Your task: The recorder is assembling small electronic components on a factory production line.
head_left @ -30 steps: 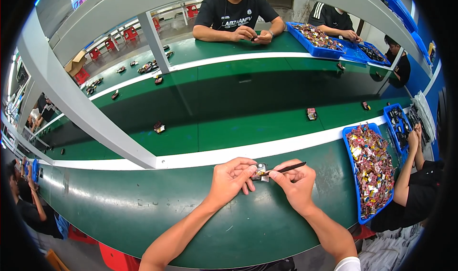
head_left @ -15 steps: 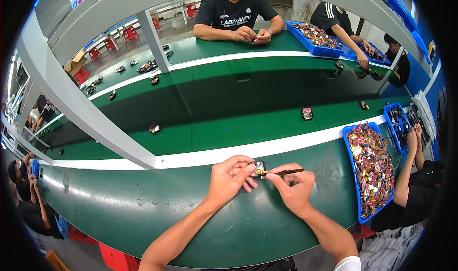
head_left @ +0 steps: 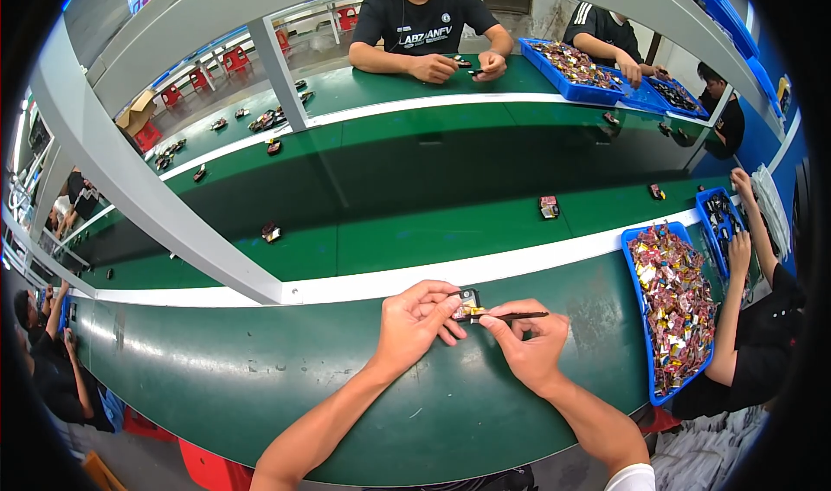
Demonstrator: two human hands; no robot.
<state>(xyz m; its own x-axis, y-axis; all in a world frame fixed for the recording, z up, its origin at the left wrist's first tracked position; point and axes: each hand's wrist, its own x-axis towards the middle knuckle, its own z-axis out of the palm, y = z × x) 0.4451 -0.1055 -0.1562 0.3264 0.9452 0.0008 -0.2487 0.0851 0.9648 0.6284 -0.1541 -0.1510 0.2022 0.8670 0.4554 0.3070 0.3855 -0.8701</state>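
My left hand (head_left: 418,320) grips a small black casing with pale and yellowish parts inside (head_left: 468,300), held above the green table just short of the white rail. The thumb lies over its near left edge. In my right hand (head_left: 532,340) is a pair of dark, slim tweezers (head_left: 523,315), pinched between thumb and fingers. Their tip end is at the casing's lower right, by a yellowish bit. Whether the tips grip anything is too small to tell.
To my right stands a blue tray (head_left: 638,301) heaped with small foil-like pieces, with a smaller blue tray (head_left: 706,231) of black parts beyond it. Past the white rail (head_left: 450,278) runs a green belt (head_left: 415,231) carrying scattered small units. A grey post (head_left: 164,205) slants at left. Co-workers sit around.
Units on the belt have shifted slightly left. The casing and tweezers stay almost in place, with small shifts at the tips. The person opposite has parted their hands; the co-worker at right has raised an arm.
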